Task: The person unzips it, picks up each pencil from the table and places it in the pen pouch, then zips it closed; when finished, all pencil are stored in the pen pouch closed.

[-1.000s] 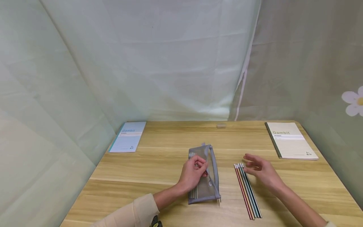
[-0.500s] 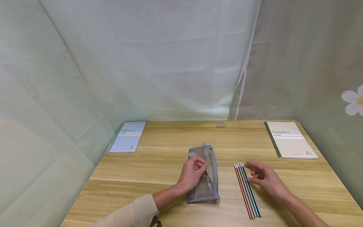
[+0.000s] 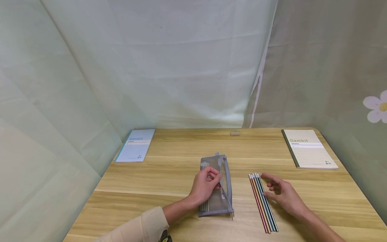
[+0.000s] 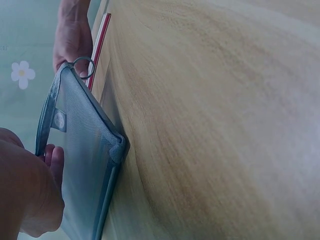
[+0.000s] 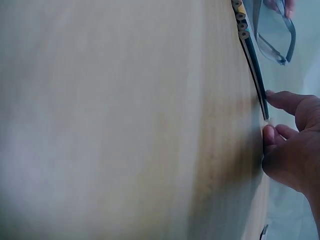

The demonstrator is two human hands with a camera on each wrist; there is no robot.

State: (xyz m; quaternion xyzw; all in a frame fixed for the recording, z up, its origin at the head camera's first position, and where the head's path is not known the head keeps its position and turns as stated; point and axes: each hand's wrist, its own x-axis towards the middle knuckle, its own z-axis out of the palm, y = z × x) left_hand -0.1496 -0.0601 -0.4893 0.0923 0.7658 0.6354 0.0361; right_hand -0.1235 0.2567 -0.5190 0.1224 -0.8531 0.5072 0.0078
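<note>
A grey mesh pencil case [image 3: 215, 205] lies unzipped on the table, several pale pencils showing through its left side. My left hand [image 3: 202, 186] pinches the near edge of its opening, which gapes to the right; the left wrist view shows the case [image 4: 82, 125] standing partly lifted at that edge. Right of the case, several pencils [image 3: 262, 203] in red, gold, blue and dark green lie side by side, eraser ends away from me. My right hand [image 3: 285, 196] is at their right side, thumb against the outermost dark pencil [image 5: 256, 72], index finger stretched toward the eraser ends.
A blue notebook [image 3: 135, 146] lies at the back left and a white notebook [image 3: 309, 149] at the back right. Near the far edge sits a small grey eraser [image 3: 234, 133]. Fabric curtains [image 3: 193, 67] surround the wooden table [image 3: 136, 205].
My right hand has come slightly toward me and lower, its thumb now alongside the pencil row. My left hand keeps its hold on the pencil case.
</note>
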